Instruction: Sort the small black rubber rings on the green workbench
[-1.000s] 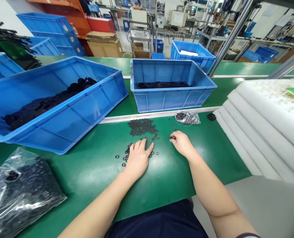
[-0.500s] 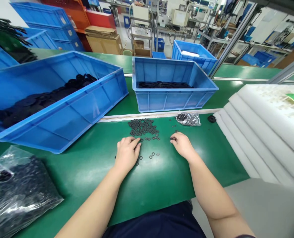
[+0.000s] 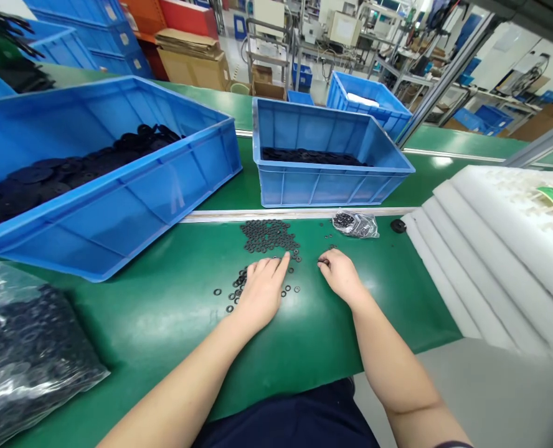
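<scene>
My left hand [image 3: 263, 287] lies over the green table [image 3: 174, 336], fingers stretched toward a dense patch of small black rings [image 3: 266, 236]. Loose black rings [image 3: 217, 292] lie to its left and others [image 3: 297, 289] to its right; some are hidden under the palm. My right hand [image 3: 338, 271] rests farther right, thumb and index finger pinched together on something dark and tiny that I cannot make out. Beyond it lies a small clear bag [image 3: 361, 226] of small dark parts, with a few tiny pieces in front of it.
Two blue bins [image 3: 202, 168] [image 3: 332, 183] with black parts stand at the back. A large bag [image 3: 38, 354] of black rings lies at left. White foam sheets [image 3: 467, 249] are stacked at right, beside a black round part [image 3: 398, 226].
My left hand has moved right and its fingers have straightened, uncovering rings on its left. My right hand has barely moved. The view has shifted slightly.
</scene>
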Available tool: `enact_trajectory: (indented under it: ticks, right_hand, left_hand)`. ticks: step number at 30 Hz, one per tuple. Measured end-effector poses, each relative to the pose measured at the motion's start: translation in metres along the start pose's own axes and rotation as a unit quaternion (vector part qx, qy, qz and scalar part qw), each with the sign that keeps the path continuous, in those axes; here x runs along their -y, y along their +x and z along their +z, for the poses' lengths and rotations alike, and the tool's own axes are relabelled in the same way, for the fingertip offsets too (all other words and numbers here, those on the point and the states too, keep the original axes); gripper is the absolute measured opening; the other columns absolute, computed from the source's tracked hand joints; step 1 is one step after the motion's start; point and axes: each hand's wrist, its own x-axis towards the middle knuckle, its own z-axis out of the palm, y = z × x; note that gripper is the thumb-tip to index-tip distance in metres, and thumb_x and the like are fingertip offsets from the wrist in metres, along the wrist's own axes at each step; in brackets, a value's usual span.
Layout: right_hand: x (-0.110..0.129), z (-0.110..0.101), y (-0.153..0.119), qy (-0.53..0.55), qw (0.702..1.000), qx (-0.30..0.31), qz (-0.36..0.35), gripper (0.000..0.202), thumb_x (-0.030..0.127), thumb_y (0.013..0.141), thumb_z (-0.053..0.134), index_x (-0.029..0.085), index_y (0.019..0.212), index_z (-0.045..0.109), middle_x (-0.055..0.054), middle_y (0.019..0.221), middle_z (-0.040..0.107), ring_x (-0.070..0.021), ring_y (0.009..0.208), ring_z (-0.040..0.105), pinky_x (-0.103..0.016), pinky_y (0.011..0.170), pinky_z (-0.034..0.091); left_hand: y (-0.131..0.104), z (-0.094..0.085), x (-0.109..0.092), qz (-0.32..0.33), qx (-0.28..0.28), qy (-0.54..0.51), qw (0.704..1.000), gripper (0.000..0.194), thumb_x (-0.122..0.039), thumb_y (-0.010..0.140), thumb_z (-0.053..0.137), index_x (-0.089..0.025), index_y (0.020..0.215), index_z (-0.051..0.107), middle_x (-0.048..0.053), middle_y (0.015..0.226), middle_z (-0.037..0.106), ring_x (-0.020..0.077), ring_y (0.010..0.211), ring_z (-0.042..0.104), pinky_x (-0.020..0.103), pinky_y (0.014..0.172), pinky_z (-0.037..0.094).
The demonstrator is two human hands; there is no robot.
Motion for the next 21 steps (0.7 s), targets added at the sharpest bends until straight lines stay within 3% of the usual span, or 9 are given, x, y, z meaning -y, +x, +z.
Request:
enact_trajectory:
  ticks: [4, 8, 13, 21]
  right_hand:
    - [0.019, 0.006, -0.008, 0.019, 0.999, 0.017, -0.033, 0.009, 0.012, 0.088, 0.06, 0.019, 0.086, 0.066, -0.004, 0.084, 0.063, -0.0183, 0.083, 0.058, -0.03, 0.079, 0.046]
    - [0.044, 0.014, -0.019, 0.072, 0.991, 0.059, -0.099, 0.007, 0.014, 0.088, 0.063, 0.02, 0.089, 0.066, -0.002, 0.086, 0.062, -0.0162, 0.081, 0.058, -0.027, 0.077, 0.046]
    - [0.06, 0.02, -0.021, 0.012, 0.981, 0.1, -0.165, 0.006, 0.012, 0.087, 0.064, 0.018, 0.087, 0.067, -0.003, 0.085, 0.062, -0.0182, 0.084, 0.056, -0.029, 0.078, 0.045]
    - [0.068, 0.026, -0.026, -0.107, 0.973, 0.102, -0.178, 0.016, 0.019, 0.092, 0.06, 0.018, 0.08, 0.071, -0.006, 0.085, 0.063, -0.0207, 0.087, 0.055, -0.033, 0.081, 0.042]
  left_hand:
    - [-0.004, -0.013, 0.011, -0.016, -0.037, -0.038, 0.998, 0.036, -0.017, 0.096, 0.041, -0.015, 0.123, 0.064, 0.014, 0.11, 0.068, 0.0275, 0.102, 0.056, 0.047, 0.092, 0.04]
    - [-0.013, -0.022, 0.015, -0.014, -0.001, -0.056, 0.998, 0.024, -0.028, 0.095, 0.05, -0.017, 0.108, 0.067, 0.01, 0.098, 0.067, 0.0265, 0.097, 0.056, 0.045, 0.089, 0.039]
    - [-0.014, -0.021, 0.011, -0.005, 0.04, -0.072, 0.997, 0.036, -0.045, 0.083, 0.069, -0.019, 0.106, 0.063, 0.009, 0.101, 0.063, 0.0281, 0.101, 0.052, 0.044, 0.089, 0.039]
    - [-0.015, -0.015, 0.014, 0.009, 0.046, -0.048, 0.998, 0.026, -0.038, 0.084, 0.069, -0.018, 0.101, 0.065, 0.008, 0.096, 0.06, 0.0269, 0.097, 0.051, 0.043, 0.086, 0.039]
